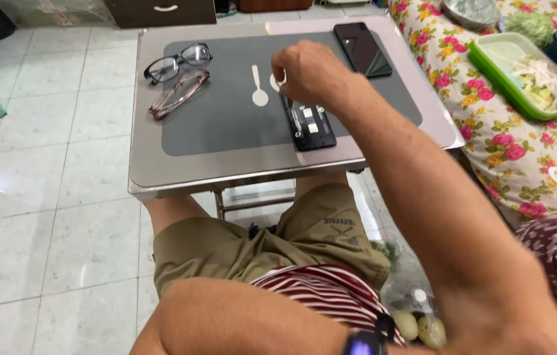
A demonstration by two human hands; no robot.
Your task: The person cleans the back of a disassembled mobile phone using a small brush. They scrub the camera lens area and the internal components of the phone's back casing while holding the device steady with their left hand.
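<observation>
The right hand is reaching out over the middle of the small folding table, curled nearly closed with the fingertips pinched together just above the far end of the opened phone, which is lying back-up on the dark mat toward the near right of the table. The pinch seems to be gripping a thin tool whose shaft is running down to the phone's frame, though the knuckles are hiding the tip and I cannot tell exactly what it is. The left hand is sitting outside the view; only the forearm, with a dark wristband, is crossing the near edge of the picture. To the right of the working hand, a second, intact dark phone is resting at the far right corner, and two pairs of glasses, one black-framed and one pinkish clear, are lying at the far left. Working well here likely means keeping the wrist low and steady, pressing lightly, and holding the open phone from sliding on the mat.
</observation>
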